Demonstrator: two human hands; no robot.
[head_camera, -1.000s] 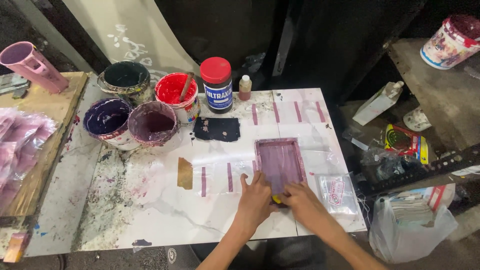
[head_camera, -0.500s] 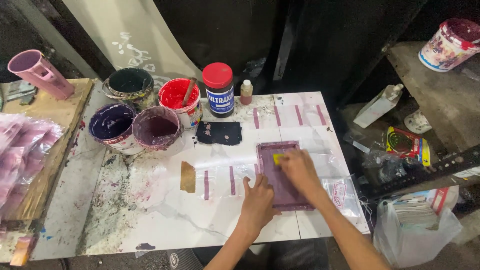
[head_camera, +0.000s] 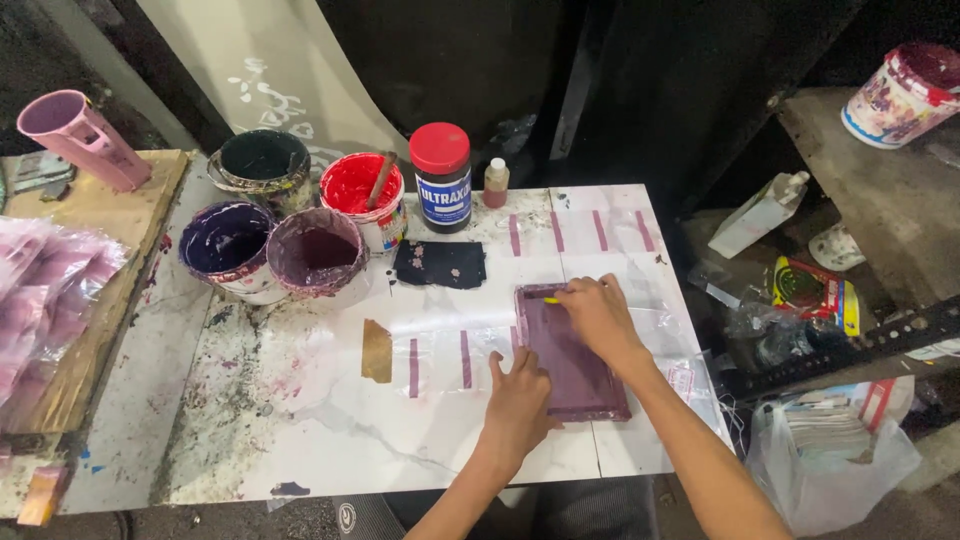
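Purple screen frame (head_camera: 572, 352): right hand (head_camera: 597, 315) (grip pinching yellow squeegee (head_camera: 551, 298)) has reached its far edge.

White marble-look table (head_camera: 330, 440) carries paint tubs (head_camera: 315, 250), jar (head_camera: 442, 176), purple frame (head_camera: 570, 355).

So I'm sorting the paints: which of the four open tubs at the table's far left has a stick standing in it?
The red paint tub, the rightmost, beside the red-lidded jar; the other three hold no stick.
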